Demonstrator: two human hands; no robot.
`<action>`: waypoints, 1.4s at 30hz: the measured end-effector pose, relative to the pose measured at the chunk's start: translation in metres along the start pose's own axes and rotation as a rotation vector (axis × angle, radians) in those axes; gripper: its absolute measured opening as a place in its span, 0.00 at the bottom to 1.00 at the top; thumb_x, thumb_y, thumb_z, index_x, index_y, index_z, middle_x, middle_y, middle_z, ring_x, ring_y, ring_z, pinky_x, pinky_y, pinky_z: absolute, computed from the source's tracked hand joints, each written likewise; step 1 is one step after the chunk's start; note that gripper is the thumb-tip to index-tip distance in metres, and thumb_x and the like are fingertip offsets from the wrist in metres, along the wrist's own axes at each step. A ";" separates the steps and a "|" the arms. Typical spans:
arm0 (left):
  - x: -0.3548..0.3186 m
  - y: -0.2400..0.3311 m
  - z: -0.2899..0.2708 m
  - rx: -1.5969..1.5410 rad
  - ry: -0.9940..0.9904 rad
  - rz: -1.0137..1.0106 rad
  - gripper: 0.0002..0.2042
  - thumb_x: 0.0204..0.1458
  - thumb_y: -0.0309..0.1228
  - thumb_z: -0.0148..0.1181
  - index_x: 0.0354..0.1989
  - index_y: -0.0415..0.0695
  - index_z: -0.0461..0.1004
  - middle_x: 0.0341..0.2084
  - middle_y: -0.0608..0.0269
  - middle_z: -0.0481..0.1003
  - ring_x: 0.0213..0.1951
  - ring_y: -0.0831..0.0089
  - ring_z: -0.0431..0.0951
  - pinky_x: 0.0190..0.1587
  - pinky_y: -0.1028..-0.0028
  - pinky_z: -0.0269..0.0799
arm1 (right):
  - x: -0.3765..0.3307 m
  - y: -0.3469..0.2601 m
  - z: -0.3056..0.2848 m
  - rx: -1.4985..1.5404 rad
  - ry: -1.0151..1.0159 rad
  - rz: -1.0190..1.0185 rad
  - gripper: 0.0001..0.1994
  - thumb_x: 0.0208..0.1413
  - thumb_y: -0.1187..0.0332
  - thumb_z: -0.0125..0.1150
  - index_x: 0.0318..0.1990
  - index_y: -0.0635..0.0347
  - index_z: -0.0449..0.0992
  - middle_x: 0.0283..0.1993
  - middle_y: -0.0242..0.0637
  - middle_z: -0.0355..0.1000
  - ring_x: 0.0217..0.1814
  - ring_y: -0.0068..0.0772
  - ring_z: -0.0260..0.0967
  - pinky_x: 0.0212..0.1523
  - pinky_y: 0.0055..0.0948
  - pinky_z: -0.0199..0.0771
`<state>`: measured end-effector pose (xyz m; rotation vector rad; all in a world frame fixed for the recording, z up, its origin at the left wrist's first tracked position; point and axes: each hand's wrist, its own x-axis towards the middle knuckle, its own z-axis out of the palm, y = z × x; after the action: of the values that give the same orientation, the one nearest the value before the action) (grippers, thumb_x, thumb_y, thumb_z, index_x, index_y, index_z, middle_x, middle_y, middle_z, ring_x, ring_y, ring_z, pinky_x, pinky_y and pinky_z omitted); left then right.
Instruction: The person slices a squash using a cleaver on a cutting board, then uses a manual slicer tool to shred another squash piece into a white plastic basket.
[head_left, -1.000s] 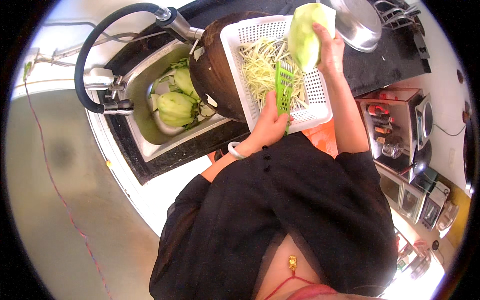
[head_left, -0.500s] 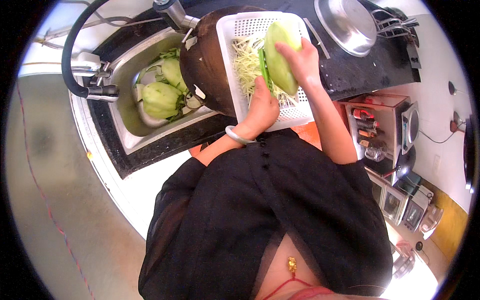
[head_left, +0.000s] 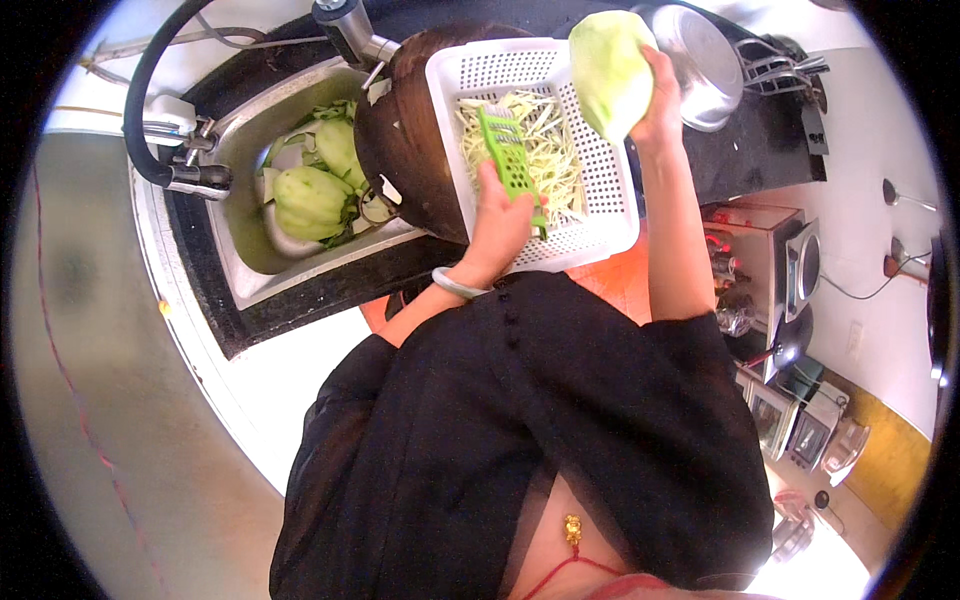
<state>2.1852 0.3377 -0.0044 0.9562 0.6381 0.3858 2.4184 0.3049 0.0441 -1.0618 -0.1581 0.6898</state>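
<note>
In my left hand (head_left: 498, 225) is a green grater (head_left: 512, 165), gripped at its near end and tilted over the white perforated basket (head_left: 610, 225). Pale green shreds (head_left: 555, 150) lie in a heap on the basket's bottom, partly hidden by the grater. My right hand (head_left: 660, 105) holds a peeled, pale green papaya-like fruit (head_left: 612, 75) up at the basket's far right corner, apart from the grater. The fingers behind the fruit are hidden.
To the left, a metal sink (head_left: 265, 255) holds peeled green fruit (head_left: 312, 203) and peelings. A black hose faucet (head_left: 200, 180) hangs over its left edge. Under the basket lies a round dark wooden board (head_left: 400, 130). A metal pot (head_left: 695, 65) stands at the far right.
My right hand has lifted the fruit off the grater, up and to the right. My left hand has turned the grater so its face shows, and more shreds are visible.
</note>
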 end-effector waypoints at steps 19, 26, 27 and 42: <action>0.017 0.002 0.003 -0.163 -0.124 0.096 0.24 0.49 0.16 0.49 0.55 0.39 0.52 0.50 0.57 0.65 0.51 0.70 0.68 0.53 0.72 0.65 | -0.096 0.050 -0.019 -0.259 -0.054 0.272 0.29 0.51 0.57 0.61 0.55 0.68 0.64 0.50 0.43 0.70 0.49 0.33 0.70 0.51 0.33 0.71; 0.012 -0.002 0.003 -0.150 -0.127 0.012 0.24 0.49 0.17 0.50 0.55 0.39 0.53 0.49 0.57 0.66 0.50 0.70 0.69 0.51 0.72 0.67 | -0.096 0.043 -0.019 -0.037 0.010 0.357 0.27 0.52 0.58 0.57 0.55 0.67 0.64 0.50 0.44 0.70 0.48 0.37 0.71 0.51 0.35 0.71; 0.011 -0.003 0.003 -0.147 -0.120 0.030 0.23 0.50 0.17 0.50 0.55 0.39 0.52 0.49 0.57 0.66 0.50 0.70 0.69 0.51 0.72 0.67 | -0.098 0.043 -0.018 -0.123 0.021 0.329 0.28 0.52 0.58 0.57 0.56 0.68 0.63 0.50 0.44 0.70 0.49 0.36 0.70 0.53 0.34 0.70; 0.004 -0.014 0.007 0.374 -0.106 0.159 0.19 0.47 0.18 0.44 0.48 0.36 0.51 0.40 0.39 0.69 0.45 0.49 0.72 0.47 0.61 0.67 | -0.120 0.061 -0.016 -0.557 0.130 0.038 0.43 0.37 0.71 0.68 0.63 0.69 0.51 0.53 0.50 0.63 0.52 0.39 0.67 0.50 0.34 0.71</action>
<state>2.1931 0.3281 -0.0144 1.3815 0.5482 0.3599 2.3048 0.2406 0.0091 -1.6424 -0.2251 0.6223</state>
